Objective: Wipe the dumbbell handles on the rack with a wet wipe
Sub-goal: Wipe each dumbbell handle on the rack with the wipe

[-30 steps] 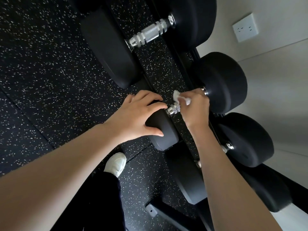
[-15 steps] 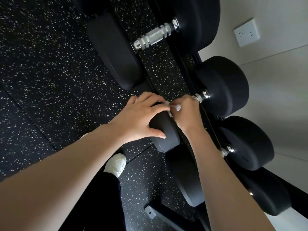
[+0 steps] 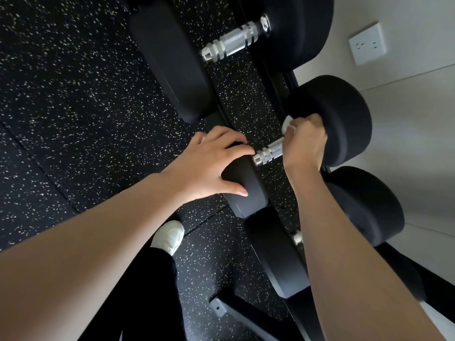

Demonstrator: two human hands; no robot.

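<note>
Centrally, the rack (image 3: pixel 248 318) runs from the top to the lower right and carries three dumbbells side by side. On the middle dumbbell (image 3: pixel 344 119), the left hand (image 3: pixel 209 163) lies spread over the near head (image 3: pixel 246 193), fingers lightly bent. At centre right, the right hand (image 3: pixel 305 143) is curled round the far end of the handle (image 3: pixel 269 152), with the wipe (image 3: pixel 286 124) bunched under its fingers and a white corner showing.
</note>
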